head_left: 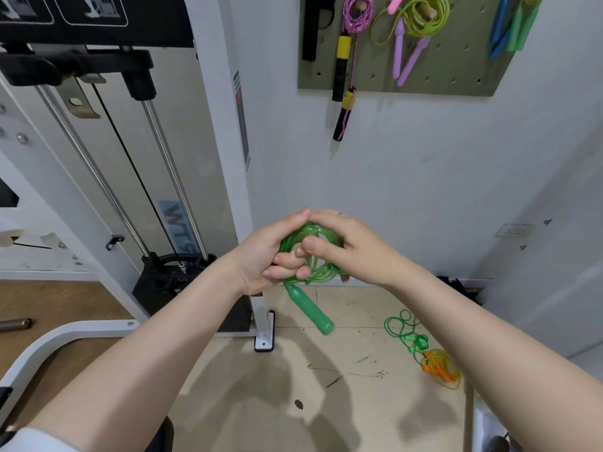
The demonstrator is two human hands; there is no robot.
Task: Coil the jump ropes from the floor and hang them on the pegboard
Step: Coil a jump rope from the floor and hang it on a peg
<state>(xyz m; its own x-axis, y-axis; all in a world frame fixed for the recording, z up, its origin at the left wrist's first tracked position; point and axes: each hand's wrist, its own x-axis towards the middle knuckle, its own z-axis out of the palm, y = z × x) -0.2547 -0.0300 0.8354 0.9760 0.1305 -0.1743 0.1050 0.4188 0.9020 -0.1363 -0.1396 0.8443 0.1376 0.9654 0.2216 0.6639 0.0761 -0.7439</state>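
Between left hand (272, 256) and right hand (342, 244), both gripping, green rope coil (313, 256) looks half hidden.

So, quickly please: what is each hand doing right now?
Left hand: fingers curled round the coiled green jump rope, holding it.
Right hand: also grips the same coil, thumb pressed on it.

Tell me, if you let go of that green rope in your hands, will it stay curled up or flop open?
It would probably spring loose: the green rope looks like smooth, shiny plastic and stays coiled only because the left hand and right hand grip it. It seems bendy, since it winds into small loops. The dangling handle may drag one end down.
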